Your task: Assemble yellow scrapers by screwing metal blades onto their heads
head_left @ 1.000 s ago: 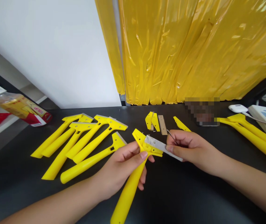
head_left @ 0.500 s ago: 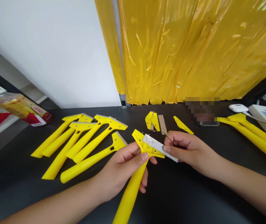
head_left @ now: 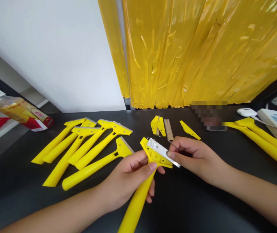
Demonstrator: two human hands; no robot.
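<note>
My left hand (head_left: 134,174) grips a yellow scraper handle (head_left: 135,204) just below its wide head, the thumb on top. Between thumb and fingers, my right hand (head_left: 189,153) pinches a flat silvery-white blade (head_left: 160,150), which lies at a slant over the scraper head. A thin dark metal rod (head_left: 173,144) also sticks out from the right fingers. Behind the hands lie two yellow cover plates (head_left: 161,126), a greyish-brown blade (head_left: 168,129) and another yellow plate (head_left: 189,130).
Several yellow scrapers (head_left: 92,170) lie left on the black table (head_left: 177,207). A drink bottle (head_left: 23,111) leans at the far left. More yellow handles (head_left: 267,142), a white power strip (head_left: 273,123) and a white case (head_left: 246,112) are right. Yellow plastic sheeting (head_left: 189,55) hangs behind.
The blade in my right hand has moved slightly left and now overlaps more of the scraper head. The scraper head has shifted slightly right and down. Both hands keep their grips.
</note>
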